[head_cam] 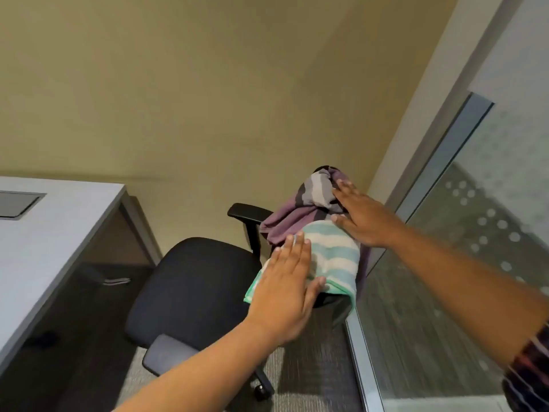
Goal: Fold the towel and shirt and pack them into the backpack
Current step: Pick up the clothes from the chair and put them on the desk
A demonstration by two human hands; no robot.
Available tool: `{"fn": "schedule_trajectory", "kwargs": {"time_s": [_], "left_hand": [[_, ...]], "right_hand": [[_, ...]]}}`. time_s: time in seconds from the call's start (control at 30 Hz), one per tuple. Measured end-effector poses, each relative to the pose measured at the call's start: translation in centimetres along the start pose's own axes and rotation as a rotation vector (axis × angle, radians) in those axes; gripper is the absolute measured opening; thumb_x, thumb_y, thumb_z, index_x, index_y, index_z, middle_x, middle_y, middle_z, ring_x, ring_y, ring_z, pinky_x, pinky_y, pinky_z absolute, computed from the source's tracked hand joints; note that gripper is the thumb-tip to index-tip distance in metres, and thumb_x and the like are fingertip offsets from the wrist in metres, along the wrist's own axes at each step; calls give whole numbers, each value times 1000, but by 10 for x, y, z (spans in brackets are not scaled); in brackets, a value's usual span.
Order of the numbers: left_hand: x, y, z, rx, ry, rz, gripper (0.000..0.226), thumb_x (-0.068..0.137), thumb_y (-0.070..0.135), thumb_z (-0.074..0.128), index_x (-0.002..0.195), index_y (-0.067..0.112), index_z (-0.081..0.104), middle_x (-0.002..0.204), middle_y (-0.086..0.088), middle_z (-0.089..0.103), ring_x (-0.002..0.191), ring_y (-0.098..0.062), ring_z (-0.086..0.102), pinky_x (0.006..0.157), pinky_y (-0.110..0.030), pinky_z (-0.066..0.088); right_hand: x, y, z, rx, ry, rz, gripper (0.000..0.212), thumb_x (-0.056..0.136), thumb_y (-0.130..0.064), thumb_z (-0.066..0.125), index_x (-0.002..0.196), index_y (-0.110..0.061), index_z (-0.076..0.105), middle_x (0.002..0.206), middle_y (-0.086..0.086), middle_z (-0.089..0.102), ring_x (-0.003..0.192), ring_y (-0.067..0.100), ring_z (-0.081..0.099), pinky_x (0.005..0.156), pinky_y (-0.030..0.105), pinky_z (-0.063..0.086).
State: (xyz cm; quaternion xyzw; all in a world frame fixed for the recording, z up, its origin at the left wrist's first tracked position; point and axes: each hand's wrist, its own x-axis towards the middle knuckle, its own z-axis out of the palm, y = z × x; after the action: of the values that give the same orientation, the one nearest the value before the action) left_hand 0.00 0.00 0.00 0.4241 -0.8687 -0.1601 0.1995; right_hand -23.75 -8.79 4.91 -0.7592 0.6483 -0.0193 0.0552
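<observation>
Presently: mint-and-white striped terry towel (332,257) under flat left hand (285,289); purple-grey striped jersey shirt (300,215) under flat right hand (362,218). Nothing gripped. Probably soft, light, limp: pinch hems.

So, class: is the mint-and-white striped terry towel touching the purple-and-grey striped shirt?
Touching. The head view shows the towel overlapping the shirt, both draped on the black chair.
</observation>
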Motion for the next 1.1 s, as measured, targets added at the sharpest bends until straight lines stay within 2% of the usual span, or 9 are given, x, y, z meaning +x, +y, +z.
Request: {"fn": "schedule_trajectory", "kwargs": {"time_s": [0.1, 0.17, 0.27, 0.43, 0.53, 0.6, 0.67, 0.8, 1.1], "left_hand": [[14, 10, 12, -108, -128, -25, 70, 99, 53, 25, 155, 18, 2, 163, 3, -5, 149, -10, -9, 122, -32, 3], [18, 13, 17, -112, -178, -35, 67, 101, 48, 30, 156, 17, 5, 163, 2, -2, 149, -11, -5, 122, -30, 3], [16, 9, 15, -78, -168, -24, 59, 104, 40, 28, 155, 15, 13, 163, 0, 3, 150, -12, 0, 121, -25, 2], [3, 8, 14, -56, -129, 3, 59, 101, 38, 21, 153, 13, 23, 162, -2, 10, 150, -13, 7, 119, -22, -2], [-4, 7, 13, -54, -117, -4, 64, 96, 43, 16, 154, 16, 22, 162, 3, 7, 149, -10, 6, 119, -22, -3], [-9, 6, 14, -57, -115, -5, 62, 98, 42, 17, 153, 17, 24, 162, 4, 8, 149, -9, 7, 120, -24, 0], [-12, 4, 18, -16, -86, -6, 57, 101, 39, 21, 150, 14, 32, 161, 0, 18, 148, -12, 17, 121, -32, 10], [-19, 4, 29, 116, -29, -20, 50, 99, 33, 32, 137, 10, 54, 148, -8, 45, 136, -19, 44, 109, -39, 39], [-12, 11, 31, 144, 3, -48, 52, 100, 33, 26, 138, 9, 52, 147, -9, 47, 135, -20, 46, 112, -38, 29]], "right_hand": [[9, 3, -3, -75, -56, 48, 93, 87, -72, 44, 154, -12, 21, 162, 9, 22, 148, 25, 21, 119, 40, 24], [9, -5, -6, -175, -35, 50, 92, 78, -82, 43, 142, -15, 41, 142, 8, 49, 130, 29, 43, 104, 38, 38], [3, -28, -5, -261, -33, -43, 85, 72, -87, 33, 119, -20, 56, 110, 3, 62, 105, 26, 53, 87, 37, 41], [8, -31, -3, -242, -5, -96, 76, 75, -79, 47, 125, -23, 56, 122, 2, 60, 116, 26, 51, 94, 40, 44], [23, -19, -14, -217, -171, -45, 122, 63, -91, 50, 154, -15, 23, 161, 8, 24, 147, 28, 23, 118, 41, 26], [26, -18, -15, -215, -354, -63, 148, 43, -103, 38, 156, -12, 10, 164, 8, 16, 149, 27, 18, 121, 38, 18], [25, -19, -14, -247, -414, -85, 156, 34, -106, 32, 156, -13, 8, 162, 9, 20, 147, 30, 23, 120, 40, 22], [17, -23, -6, -306, -331, -116, 141, 45, -102, 41, 153, -14, 18, 147, 10, 40, 132, 31, 41, 110, 43, 36], [-9, -45, 21, -79, 6, -135, 67, 73, -54, 70, 129, -26, 47, 122, 1, 62, 104, 25, 62, 84, 39, 53]]}}
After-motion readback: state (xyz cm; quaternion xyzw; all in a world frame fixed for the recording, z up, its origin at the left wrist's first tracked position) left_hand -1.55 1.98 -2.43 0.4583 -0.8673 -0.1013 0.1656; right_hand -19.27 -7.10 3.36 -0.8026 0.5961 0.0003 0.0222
